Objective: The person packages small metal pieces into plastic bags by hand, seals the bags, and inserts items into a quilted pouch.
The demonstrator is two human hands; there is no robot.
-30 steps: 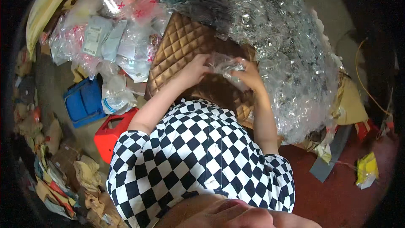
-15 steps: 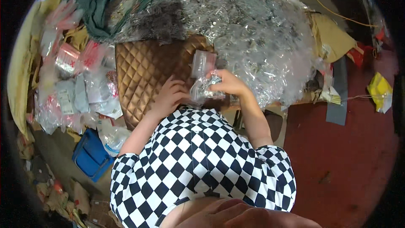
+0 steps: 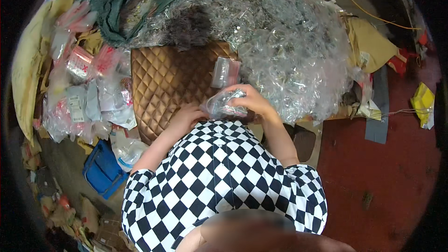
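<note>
My right hand (image 3: 253, 102) grips a clear plastic bag (image 3: 225, 105) stuffed with small shiny parts, held just above the near edge of a brown quilted cushion (image 3: 163, 84). My left hand (image 3: 189, 114) rests on that cushion's near edge, touching the bag's lower left side. A small clear packet (image 3: 224, 72) lies on the cushion just beyond the bag. A big heap of clear bags of shiny metal parts (image 3: 289, 51) spreads behind and right of my hands.
Sealed packets with red print (image 3: 88, 93) are piled left of the cushion. A dark green cloth (image 3: 121, 0) lies at the back left. A blue case (image 3: 102, 170) sits on the floor at lower left. Cardboard (image 3: 373, 42) and a yellow wrapper (image 3: 422, 102) lie on the red floor at right.
The view has swung, so the cushion and heap sit further back. My right hand has drawn the clear bag nearer my body, and my left hand has come off the cushion top to its near edge.
</note>
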